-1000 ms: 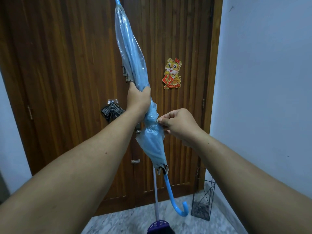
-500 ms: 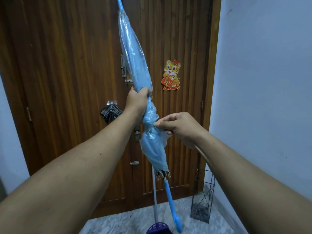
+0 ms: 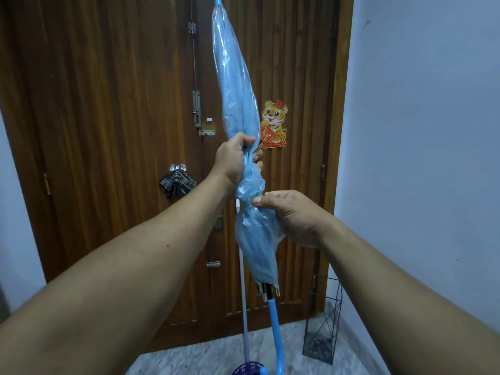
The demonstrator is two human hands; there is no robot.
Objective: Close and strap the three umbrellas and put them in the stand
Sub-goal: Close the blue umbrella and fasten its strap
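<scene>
I hold a closed, translucent light-blue umbrella upright in front of me, tip up, its blue hooked handle hanging near the floor. My left hand squeezes the folded canopy about halfway along. Just below it, my right hand pinches the canopy at a narrow cinched spot; whether a strap is between its fingers I cannot tell. A black wire umbrella stand sits on the floor at the lower right, against the wall. No other umbrella is clearly visible.
A dark wooden door fills the background, with a tiger sticker and a checked cloth on a hook. A white pole rises from a purple object on the marble floor. A pale wall stands at right.
The umbrella has turned so its hooked handle swung lower. My right hand has shifted slightly around the cinched part of the canopy; my left hand keeps its grip.
</scene>
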